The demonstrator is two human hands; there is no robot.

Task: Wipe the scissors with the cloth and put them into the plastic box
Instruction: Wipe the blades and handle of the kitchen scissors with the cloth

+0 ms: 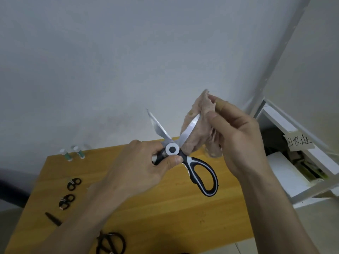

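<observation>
Large black-and-white kitchen scissors (200,173) are held up above the wooden table (165,208), blades spread wide and pointing upward. My left hand (145,167) grips one handle near the white pivot, thumb pressed just below it. My right hand (236,136) holds a pinkish cloth (200,138) pinched around the right blade, covering its upper part. The left blade is bare. No plastic box is visible.
On the table's left lie two small black folding scissors (70,191), a dark thin tool (53,219) and two small white-capped tubes (72,153). Bigger black scissors (111,242) lie at the near edge. A white shelf unit (293,162) with a paper label stands right.
</observation>
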